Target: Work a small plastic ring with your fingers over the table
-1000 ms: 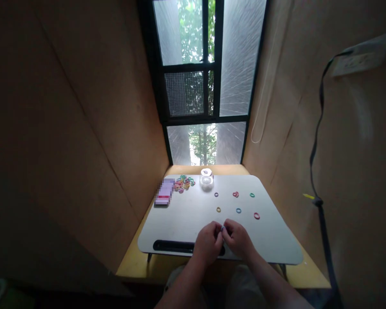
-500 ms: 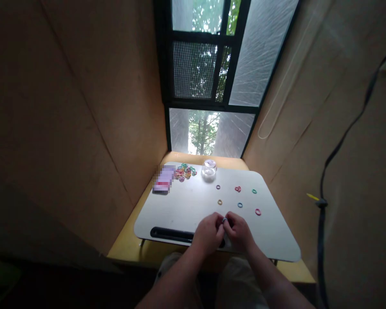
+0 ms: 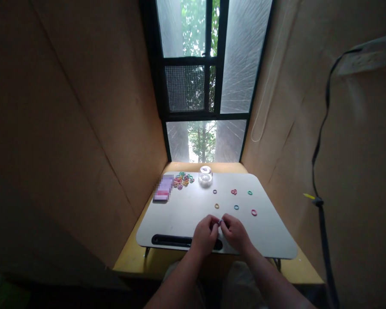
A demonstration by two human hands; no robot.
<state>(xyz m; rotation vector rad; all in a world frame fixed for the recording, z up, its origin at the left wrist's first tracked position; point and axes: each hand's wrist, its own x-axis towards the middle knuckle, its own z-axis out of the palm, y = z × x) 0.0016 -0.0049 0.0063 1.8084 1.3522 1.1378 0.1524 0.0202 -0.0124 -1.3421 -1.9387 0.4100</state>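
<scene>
Left hand point(image 3: 205, 234) and right hand point(image 3: 233, 232) meet over the near edge of the white lap table point(image 3: 186, 212), fingertips pinched together around a small ring point(image 3: 220, 222) held between them. The ring is tiny and dim here; its colour looks pale, possibly lilac, but I cannot tell for sure. Both hands' fingers are curled closed on it, just above the dark slot handle point(image 3: 172, 240).

On the table beyond the hands, six single rings lie apart: purple ring point(image 3: 215, 192), red ring point(image 3: 234, 192), green ring point(image 3: 250, 193), orange ring point(image 3: 216, 206), blue ring point(image 3: 236, 207), pink ring point(image 3: 254, 212). At the far edge: a clear jar point(image 3: 205, 177), a pile of mixed coloured rings point(image 3: 182, 180) just to its left, then a blurred purple box point(image 3: 162, 190).
</scene>
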